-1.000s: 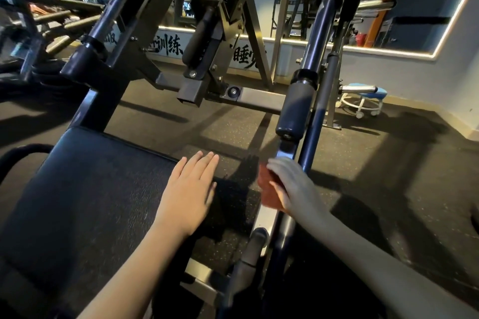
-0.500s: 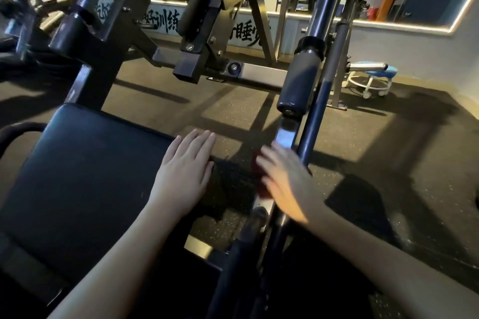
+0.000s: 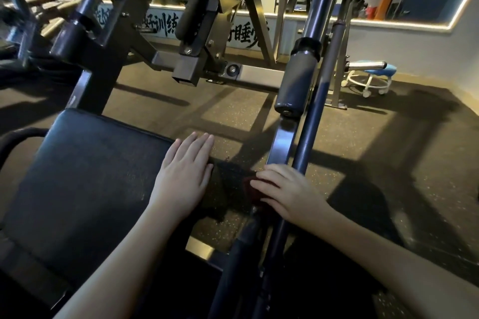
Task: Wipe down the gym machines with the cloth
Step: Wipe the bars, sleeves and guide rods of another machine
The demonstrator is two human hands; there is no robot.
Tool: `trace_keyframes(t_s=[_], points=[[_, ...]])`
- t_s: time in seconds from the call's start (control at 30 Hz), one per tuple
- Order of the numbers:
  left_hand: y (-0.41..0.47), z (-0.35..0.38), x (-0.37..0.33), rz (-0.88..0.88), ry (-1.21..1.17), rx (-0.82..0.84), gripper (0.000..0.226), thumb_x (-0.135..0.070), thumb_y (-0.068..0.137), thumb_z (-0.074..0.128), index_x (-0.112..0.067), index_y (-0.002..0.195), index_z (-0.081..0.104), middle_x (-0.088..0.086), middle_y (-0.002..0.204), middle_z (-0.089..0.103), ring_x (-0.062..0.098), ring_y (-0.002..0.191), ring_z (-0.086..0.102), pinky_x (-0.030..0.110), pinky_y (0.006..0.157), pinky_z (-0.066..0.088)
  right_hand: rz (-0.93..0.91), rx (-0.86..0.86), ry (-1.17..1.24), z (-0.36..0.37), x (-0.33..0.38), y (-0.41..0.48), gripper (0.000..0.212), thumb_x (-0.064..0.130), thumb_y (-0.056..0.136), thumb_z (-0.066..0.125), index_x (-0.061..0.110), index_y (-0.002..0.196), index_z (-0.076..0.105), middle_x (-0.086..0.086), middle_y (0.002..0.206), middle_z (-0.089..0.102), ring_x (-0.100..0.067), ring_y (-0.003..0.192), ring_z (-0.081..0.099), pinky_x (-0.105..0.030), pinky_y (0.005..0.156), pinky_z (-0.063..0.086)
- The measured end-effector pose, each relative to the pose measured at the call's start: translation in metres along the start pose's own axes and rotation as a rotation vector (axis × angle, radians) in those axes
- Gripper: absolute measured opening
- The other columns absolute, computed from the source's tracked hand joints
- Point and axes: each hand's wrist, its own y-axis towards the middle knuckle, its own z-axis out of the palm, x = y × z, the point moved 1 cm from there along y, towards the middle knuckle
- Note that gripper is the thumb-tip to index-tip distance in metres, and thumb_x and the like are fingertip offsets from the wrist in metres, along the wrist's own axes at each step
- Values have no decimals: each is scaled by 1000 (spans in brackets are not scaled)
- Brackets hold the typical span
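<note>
A dark red cloth (image 3: 251, 190) lies against the flat steel bar (image 3: 280, 141) of the gym machine, just below its grey foam grip (image 3: 295, 80). My right hand (image 3: 287, 193) covers the cloth, fingers curled over it and pressing it to the bar; only the cloth's left edge shows. My left hand (image 3: 182, 176) rests flat, fingers straight, on the right edge of the black padded seat (image 3: 85, 184).
A dark round rail (image 3: 315, 101) runs beside the flat bar. The machine's frame and a hanging square tube (image 3: 188, 71) stand ahead. A blue wheeled stool (image 3: 373, 77) sits at the far right by the wall. Speckled rubber floor (image 3: 388, 153) lies all round.
My right hand has slid the cloth down the flat bar toward me, uncovering more bare steel below the foam grip. My left hand stays on the seat.
</note>
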Motion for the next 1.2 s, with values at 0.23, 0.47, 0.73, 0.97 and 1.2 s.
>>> trace_keyframes(t_s=[0.23, 0.47, 0.73, 0.97, 1.2], points=[[0, 1, 1, 49, 76, -21, 58, -34, 94, 29, -5, 142, 45, 13, 141, 52, 32, 134, 45, 36, 113, 14, 360, -58, 101, -3, -10, 16, 43, 14, 86, 61, 11, 129, 58, -10, 136, 55, -29, 131, 46, -48, 112, 30], [0, 1, 1, 37, 89, -59, 58, -33, 94, 29, -5, 142, 46, 12, 141, 53, 31, 133, 44, 35, 113, 12, 285, 65, -47, -6, -29, 23, 55, 26, 80, 70, 19, 133, 56, -5, 138, 54, -30, 131, 44, -49, 112, 27], [-1, 1, 0, 38, 84, -70, 57, -33, 94, 30, -5, 142, 46, 12, 141, 53, 31, 134, 44, 35, 113, 12, 82, -109, 82, 11, 4, -11, 39, 26, 78, 66, 19, 117, 66, -3, 118, 66, -22, 112, 55, -42, 101, 41], [-2, 4, 0, 43, 60, -79, 58, -32, 94, 30, -4, 142, 46, 13, 141, 52, 32, 134, 44, 36, 113, 13, 403, -39, 27, -3, -18, 21, 49, 28, 83, 57, 16, 131, 59, -8, 137, 54, -31, 132, 43, -57, 108, 35], [0, 4, 2, 33, 48, -66, 60, -34, 94, 28, -6, 144, 44, 11, 144, 50, 30, 136, 40, 34, 114, 10, 70, -34, -25, -5, -18, 7, 41, 22, 82, 64, 17, 122, 62, -8, 127, 61, -28, 121, 53, -47, 102, 41]])
